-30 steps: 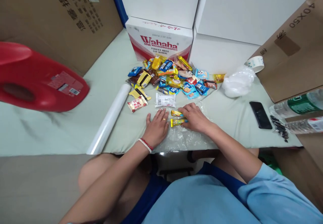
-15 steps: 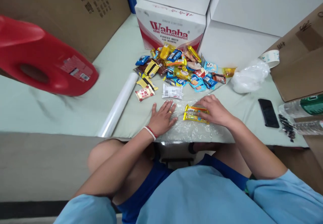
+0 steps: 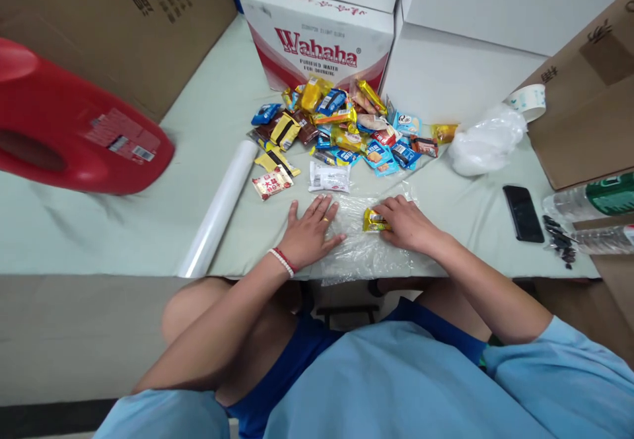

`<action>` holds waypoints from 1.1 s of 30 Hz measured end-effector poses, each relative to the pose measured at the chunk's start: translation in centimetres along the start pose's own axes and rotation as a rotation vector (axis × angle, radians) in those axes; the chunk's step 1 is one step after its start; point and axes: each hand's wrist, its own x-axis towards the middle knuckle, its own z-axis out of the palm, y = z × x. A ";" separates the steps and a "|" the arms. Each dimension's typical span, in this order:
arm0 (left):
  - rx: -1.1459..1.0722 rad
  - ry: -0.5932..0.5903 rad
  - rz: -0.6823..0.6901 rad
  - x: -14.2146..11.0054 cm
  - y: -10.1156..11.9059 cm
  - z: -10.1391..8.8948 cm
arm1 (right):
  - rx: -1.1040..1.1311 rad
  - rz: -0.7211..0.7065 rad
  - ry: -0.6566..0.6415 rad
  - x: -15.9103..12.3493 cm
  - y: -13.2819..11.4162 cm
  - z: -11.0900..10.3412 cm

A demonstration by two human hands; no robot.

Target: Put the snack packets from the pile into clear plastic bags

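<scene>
A clear plastic sheet (image 3: 366,257) lies wrinkled on the pale green tabletop near its front edge. My left hand (image 3: 310,233) presses flat on the sheet's left side, fingers spread, holding nothing. My right hand (image 3: 403,223) is closed over the yellow snack bars (image 3: 374,220) on the sheet; their left ends stick out past the fingers and the rest is hidden beneath the hand. Just beyond my left hand lie a white snack packet (image 3: 329,177) and a cream-and-red packet (image 3: 272,183).
A heap of wrapped snacks (image 3: 341,122) rests before the Wahaha carton (image 3: 317,36). To the left are a plastic film roll (image 3: 220,208) and a red jug (image 3: 89,155). A white plastic bag (image 3: 488,142), phone (image 3: 523,213) and clear bottles (image 3: 569,202) lie to the right.
My right hand has moved from resting loosely over two parallel yellow bars to closing over them, covering most of their length. My left hand stays flat on the sheet. The view has shifted slightly.
</scene>
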 end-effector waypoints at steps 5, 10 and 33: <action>-0.006 -0.074 0.009 0.2 -0.4 -0.5 | 0.048 0.016 0.049 -1.0 2.8 -1.8; 0.001 -0.085 0.008 0.4 -0.6 -0.6 | 0.105 -0.112 0.116 0.4 1.5 -4.2; -0.138 -0.071 0.025 0.4 -1.2 -1.2 | -0.193 0.156 0.095 20.4 -5.5 -8.8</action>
